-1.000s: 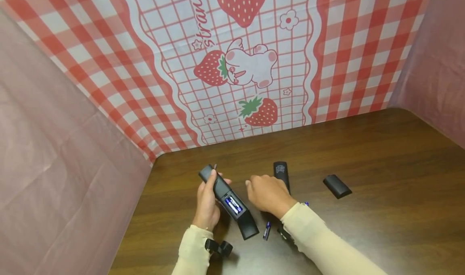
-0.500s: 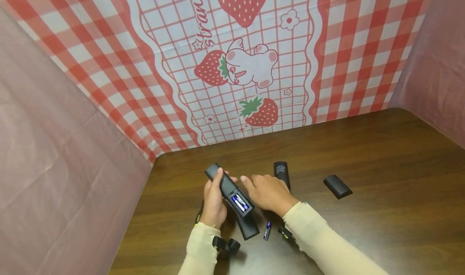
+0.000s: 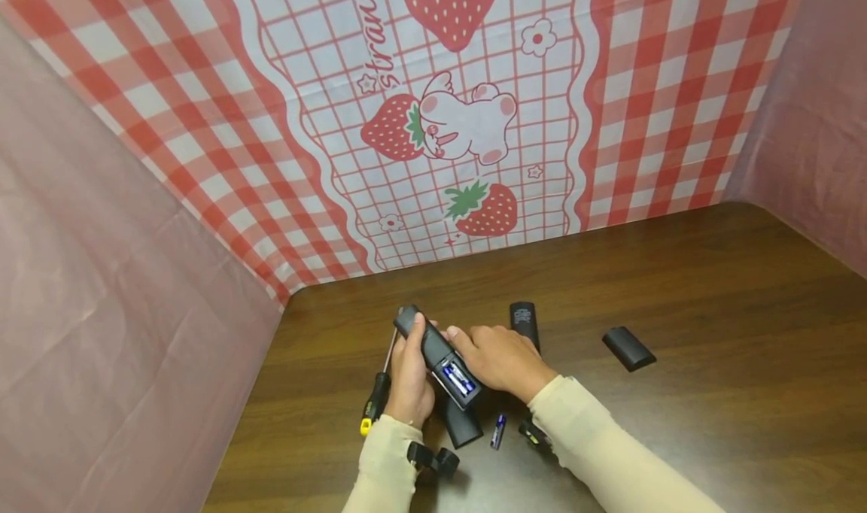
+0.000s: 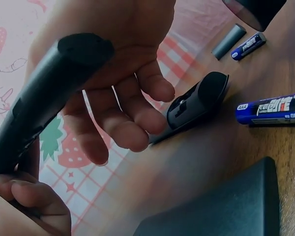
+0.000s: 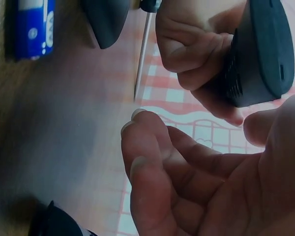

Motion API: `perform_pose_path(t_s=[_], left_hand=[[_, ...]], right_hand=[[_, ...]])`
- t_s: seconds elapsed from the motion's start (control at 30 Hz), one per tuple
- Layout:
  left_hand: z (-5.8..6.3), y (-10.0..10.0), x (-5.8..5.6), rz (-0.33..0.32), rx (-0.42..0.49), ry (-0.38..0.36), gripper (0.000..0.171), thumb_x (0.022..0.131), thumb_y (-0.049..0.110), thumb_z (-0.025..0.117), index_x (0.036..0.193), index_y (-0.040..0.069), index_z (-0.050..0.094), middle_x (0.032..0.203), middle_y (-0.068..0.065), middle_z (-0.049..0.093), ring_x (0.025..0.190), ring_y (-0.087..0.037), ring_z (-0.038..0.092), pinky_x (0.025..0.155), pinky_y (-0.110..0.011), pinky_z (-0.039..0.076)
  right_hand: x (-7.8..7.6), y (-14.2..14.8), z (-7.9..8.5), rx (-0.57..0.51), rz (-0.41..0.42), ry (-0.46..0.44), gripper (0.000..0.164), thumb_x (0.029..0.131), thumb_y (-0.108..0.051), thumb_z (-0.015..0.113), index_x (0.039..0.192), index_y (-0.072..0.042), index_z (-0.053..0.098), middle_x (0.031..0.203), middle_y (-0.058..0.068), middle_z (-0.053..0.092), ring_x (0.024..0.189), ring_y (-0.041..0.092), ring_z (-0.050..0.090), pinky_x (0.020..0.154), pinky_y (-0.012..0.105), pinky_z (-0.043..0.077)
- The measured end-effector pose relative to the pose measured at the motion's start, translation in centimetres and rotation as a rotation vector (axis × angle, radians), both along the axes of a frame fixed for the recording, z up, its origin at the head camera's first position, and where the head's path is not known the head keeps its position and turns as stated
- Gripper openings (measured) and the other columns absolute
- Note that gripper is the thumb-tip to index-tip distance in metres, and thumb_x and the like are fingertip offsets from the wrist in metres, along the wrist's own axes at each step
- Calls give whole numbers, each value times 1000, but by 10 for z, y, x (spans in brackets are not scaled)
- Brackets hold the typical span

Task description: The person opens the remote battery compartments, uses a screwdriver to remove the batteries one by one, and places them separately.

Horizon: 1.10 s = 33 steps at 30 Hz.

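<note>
A black remote control (image 3: 428, 340) is in my left hand (image 3: 409, 381), tilted, its thumb along the top face. Its battery compartment faces up without a cover, and two blue-and-silver batteries (image 3: 457, 377) lie inside. Close at its right side is my right hand (image 3: 501, 355). In the left wrist view the fingers of my right hand (image 4: 118, 113) are bent loosely, with nothing held in them. The right wrist view has the end of the remote (image 5: 260, 54) just above the right thumb. Below the held remote, a black curved cover (image 3: 463, 426) lies on the table.
A loose AAA battery (image 3: 498, 432) lies right of the cover. Left of my left hand is a screwdriver (image 3: 375, 404) with a black and yellow handle. A second remote (image 3: 524, 323) is partly hidden behind my right hand, and another black cover (image 3: 628, 347) lies farther right.
My left hand has carried the remote to the right, closer to my right hand, uncovering the screwdriver and more of the table cover. The right hand's thumb has shifted slightly left.
</note>
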<state>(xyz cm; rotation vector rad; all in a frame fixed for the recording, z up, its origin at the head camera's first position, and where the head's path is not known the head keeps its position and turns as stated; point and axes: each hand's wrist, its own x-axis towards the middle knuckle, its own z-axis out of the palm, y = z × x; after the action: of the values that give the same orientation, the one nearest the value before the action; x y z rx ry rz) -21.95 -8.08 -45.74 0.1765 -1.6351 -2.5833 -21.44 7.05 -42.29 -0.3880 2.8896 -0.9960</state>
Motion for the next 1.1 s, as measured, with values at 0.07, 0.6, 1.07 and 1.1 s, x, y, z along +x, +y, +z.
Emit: perform_pose_path(t_s=[0.07, 0.6, 1.07, 1.1], left_hand=[[-1, 1, -1, 6, -9, 5, 43, 104, 43, 50, 112, 2, 59, 105, -14, 62, 92, -19, 64, 84, -30, 51], [0, 12, -2, 75, 64, 28, 65, 104, 58, 27, 107, 3, 61, 97, -7, 61, 87, -17, 60, 77, -29, 50], [2, 20, -4, 4, 74, 17, 69, 103, 60, 26, 111, -2, 55, 83, -8, 68, 78, -17, 65, 75, -29, 51], [2, 19, -4, 3, 73, 19, 70, 103, 61, 26, 110, -2, 56, 83, -8, 68, 79, -17, 65, 75, -29, 51]], right_hand=[[0, -1, 0, -13, 3, -17, 55, 105, -55, 35, 93, -14, 69, 71, -1, 58, 63, 19, 55, 56, 37, 41], [0, -4, -5, -82, 54, -60, 59, 106, -56, 29, 86, -17, 68, 74, 0, 61, 66, 19, 56, 61, 40, 45], [-1, -6, -7, -186, 105, -77, 56, 107, -51, 31, 90, -13, 68, 72, 1, 61, 66, 18, 57, 65, 39, 47], [-1, -6, -6, -204, 110, -78, 56, 107, -51, 31, 89, -13, 68, 71, 1, 60, 65, 18, 57, 64, 38, 47]])
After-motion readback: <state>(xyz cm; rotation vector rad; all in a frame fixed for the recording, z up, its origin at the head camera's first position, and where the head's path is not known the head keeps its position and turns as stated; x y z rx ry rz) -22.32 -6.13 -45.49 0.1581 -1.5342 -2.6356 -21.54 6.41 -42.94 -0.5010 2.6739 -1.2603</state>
